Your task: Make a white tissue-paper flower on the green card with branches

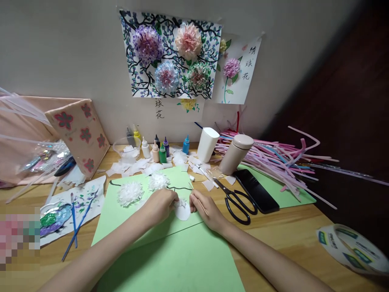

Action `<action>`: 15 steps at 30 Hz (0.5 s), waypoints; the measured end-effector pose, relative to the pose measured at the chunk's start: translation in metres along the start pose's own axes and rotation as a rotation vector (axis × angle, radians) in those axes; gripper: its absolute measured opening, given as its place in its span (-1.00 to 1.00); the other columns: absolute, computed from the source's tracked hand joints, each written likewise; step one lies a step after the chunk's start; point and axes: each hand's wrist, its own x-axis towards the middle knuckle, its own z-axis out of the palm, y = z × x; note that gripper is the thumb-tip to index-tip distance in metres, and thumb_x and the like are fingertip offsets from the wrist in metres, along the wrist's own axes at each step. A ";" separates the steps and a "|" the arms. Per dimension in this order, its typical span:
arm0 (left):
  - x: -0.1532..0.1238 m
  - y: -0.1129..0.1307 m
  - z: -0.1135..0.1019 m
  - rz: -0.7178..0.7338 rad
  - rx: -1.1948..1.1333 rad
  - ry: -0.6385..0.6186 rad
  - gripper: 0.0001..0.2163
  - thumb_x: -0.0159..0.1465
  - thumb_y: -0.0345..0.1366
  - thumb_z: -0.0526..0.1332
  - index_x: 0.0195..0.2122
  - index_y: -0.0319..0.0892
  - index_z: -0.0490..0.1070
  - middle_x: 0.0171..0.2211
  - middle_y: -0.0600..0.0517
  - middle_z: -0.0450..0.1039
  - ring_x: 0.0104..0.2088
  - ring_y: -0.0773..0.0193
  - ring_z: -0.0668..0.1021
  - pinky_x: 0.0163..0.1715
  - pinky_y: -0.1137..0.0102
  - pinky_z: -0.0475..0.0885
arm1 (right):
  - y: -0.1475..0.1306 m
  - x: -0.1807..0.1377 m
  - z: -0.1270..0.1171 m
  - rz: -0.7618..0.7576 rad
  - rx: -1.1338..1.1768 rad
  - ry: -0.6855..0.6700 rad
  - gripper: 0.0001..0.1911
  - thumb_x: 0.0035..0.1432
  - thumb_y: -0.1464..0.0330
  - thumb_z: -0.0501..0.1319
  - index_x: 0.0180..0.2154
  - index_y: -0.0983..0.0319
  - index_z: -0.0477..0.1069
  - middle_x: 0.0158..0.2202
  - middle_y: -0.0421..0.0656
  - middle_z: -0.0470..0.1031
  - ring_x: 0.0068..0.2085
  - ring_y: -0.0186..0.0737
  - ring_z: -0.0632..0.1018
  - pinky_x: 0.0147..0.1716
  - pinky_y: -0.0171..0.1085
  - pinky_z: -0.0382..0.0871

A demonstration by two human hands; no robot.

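Two light-green paper sheets (173, 259) nearest; one white round paper disc (182, 213) on the farther one, between the hands. Left hand (162, 204): fingers curled together at the disc's upper-left edge, cannot tell if pinching anything. Right hand (206, 209): pinching one thin pale stick (203, 206) just right of the disc. Beyond: two fluffy white paper flowers (130, 194), one pair of black-handled metal scissors (234, 198), one black rectangular phone (257, 190), eight small plastic paint bottles (163, 154). Wall: four multicoloured paper flowers (188, 40) on one picture.
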 end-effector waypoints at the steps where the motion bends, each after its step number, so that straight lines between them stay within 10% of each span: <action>1: 0.000 0.000 0.001 -0.003 0.005 0.001 -0.78 0.07 -0.50 0.14 -0.30 -0.17 0.49 -0.34 -0.05 0.54 -0.33 0.16 0.54 -0.39 0.41 0.30 | 0.000 -0.001 0.001 -0.005 0.008 -0.002 -0.70 0.34 0.27 -0.09 -0.41 0.21 0.24 -0.52 -0.24 0.37 -0.45 -0.31 0.46 -0.40 -0.34 0.30; 15: -0.003 0.008 0.002 -0.048 0.037 0.011 -0.85 0.10 -0.39 0.20 -0.28 -0.20 0.44 -0.26 -0.06 0.51 -0.25 0.12 0.52 -0.36 0.38 0.30 | 0.031 0.017 -0.030 -0.039 -0.690 0.371 -0.98 0.10 0.42 0.13 -0.39 0.22 0.29 -0.43 -0.10 0.43 -0.36 -0.11 0.48 -0.38 -0.24 0.29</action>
